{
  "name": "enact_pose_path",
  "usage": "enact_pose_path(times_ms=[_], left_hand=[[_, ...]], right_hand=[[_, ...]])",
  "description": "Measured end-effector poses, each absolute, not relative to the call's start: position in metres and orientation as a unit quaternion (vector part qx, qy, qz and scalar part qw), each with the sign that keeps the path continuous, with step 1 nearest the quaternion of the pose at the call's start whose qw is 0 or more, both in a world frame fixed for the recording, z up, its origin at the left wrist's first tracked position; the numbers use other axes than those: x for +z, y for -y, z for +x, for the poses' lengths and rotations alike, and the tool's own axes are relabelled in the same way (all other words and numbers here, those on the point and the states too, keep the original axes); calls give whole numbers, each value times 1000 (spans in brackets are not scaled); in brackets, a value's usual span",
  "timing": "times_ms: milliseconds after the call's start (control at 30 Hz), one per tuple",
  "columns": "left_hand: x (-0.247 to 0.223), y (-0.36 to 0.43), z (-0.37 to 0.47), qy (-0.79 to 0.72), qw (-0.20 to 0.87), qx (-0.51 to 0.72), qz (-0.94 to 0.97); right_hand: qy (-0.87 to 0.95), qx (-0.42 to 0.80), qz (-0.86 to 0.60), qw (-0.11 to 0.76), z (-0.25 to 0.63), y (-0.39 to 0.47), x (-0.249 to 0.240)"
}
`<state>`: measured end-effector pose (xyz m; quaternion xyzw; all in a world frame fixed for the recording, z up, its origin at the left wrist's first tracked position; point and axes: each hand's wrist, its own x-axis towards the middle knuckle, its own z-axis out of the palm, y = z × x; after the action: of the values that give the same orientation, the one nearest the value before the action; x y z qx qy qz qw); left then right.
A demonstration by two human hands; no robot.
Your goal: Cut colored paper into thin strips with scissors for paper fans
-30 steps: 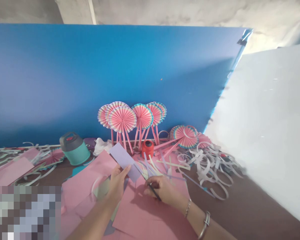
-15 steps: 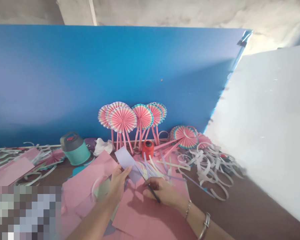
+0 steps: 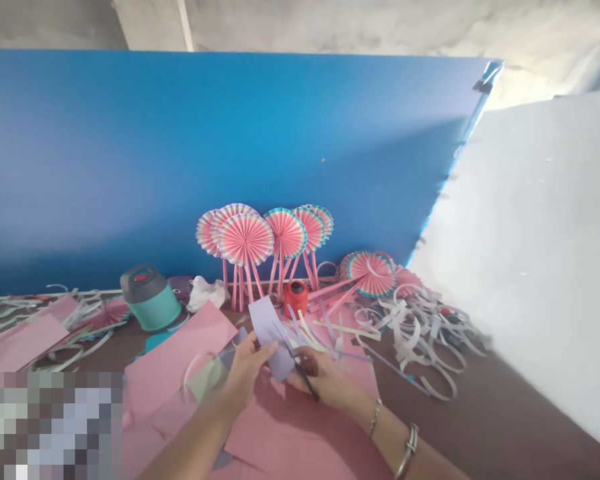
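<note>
Between the thumb and fingers of my left hand (image 3: 246,370) is a lilac piece of paper (image 3: 266,321), tilted upright over the table. My right hand (image 3: 330,380) grips dark scissors (image 3: 307,383), whose blades lie along the paper's right edge, where a narrow strip stands apart. Below both hands spreads a large pink sheet (image 3: 285,433). Just beyond them lie thin lilac and pale yellow paper strips (image 3: 307,328). My right-hand fingers partly cover the scissors' handles.
Pink pleated paper fans (image 3: 245,239) on sticks stand against a blue panel (image 3: 260,133). A red container (image 3: 296,299) and a teal container with a grey lid (image 3: 153,303) stand at the back. Curled white strips (image 3: 420,333) pile up at right; pink sheets (image 3: 180,347) lie left.
My left hand and the lilac paper have moved right, closer to my right hand. The scissors now sit further along the paper's edge, and a strip is separating.
</note>
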<state>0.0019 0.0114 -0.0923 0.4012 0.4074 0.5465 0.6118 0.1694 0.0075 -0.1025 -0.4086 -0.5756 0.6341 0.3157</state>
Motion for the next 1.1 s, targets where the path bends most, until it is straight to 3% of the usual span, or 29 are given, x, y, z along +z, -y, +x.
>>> enact_pose_path(times_ms=[1100], left_hand=[[-97,-12,3,-392,624,555,385]], right_hand=[[600,570,-460,320,170,-7,-110]])
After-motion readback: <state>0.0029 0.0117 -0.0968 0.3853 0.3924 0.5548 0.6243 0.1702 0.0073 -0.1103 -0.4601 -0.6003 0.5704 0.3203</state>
